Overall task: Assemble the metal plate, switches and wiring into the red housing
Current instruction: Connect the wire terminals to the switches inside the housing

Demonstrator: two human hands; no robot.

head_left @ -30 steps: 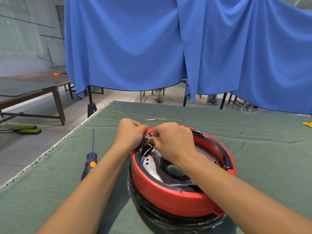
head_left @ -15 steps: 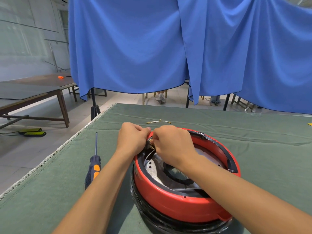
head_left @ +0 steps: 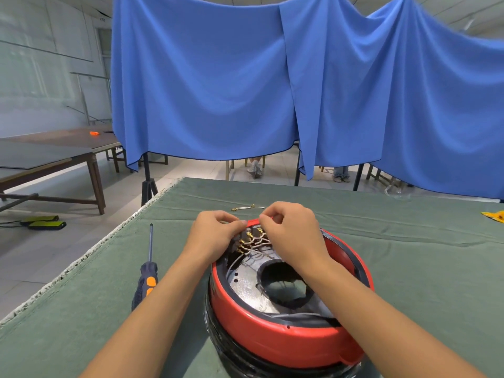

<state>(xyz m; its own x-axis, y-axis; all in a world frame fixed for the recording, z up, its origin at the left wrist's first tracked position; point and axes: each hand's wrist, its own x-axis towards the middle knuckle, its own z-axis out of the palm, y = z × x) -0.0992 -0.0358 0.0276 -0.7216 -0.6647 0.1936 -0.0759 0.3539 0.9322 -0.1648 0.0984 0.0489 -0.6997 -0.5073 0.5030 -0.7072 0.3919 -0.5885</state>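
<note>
Resting on a black base at the near middle of the green-clothed table point(head_left: 409, 241), the red housing point(head_left: 272, 342) lies open side up. Inside it sits the metal plate point(head_left: 245, 289), dull silver, with a large round black-rimmed hole near its middle. At the far edge of the housing, pale wires point(head_left: 252, 248) with brass-coloured terminals fan out over the plate towards a dark block on the inner wall, which may be the switches, though it is too shadowed to tell.

Both hands meet at that far rim. The left hand point(head_left: 215, 233) lies over the left side of the rim with its fingers point(head_left: 234, 223) curled, their tips at the rim's edge just above the terminals; whether they pinch a wire or only press on the rim cannot be told. The right hand point(head_left: 293, 233) arches over the rim from the right, its fingers point(head_left: 266, 218) curled narrow with the tips drawn together close to the left hand's; what they hold, if anything, is hidden. Both forearms reach in from the near edge, the right one crossing over the housing.

A screwdriver point(head_left: 147, 276) with a dark and orange handle lies on the table left of the housing, well apart from it, shaft pointing away. A short loose wire point(head_left: 246, 207) with brass ends lies just beyond the hands. Blue curtains point(head_left: 245, 91) hang behind the table.
</note>
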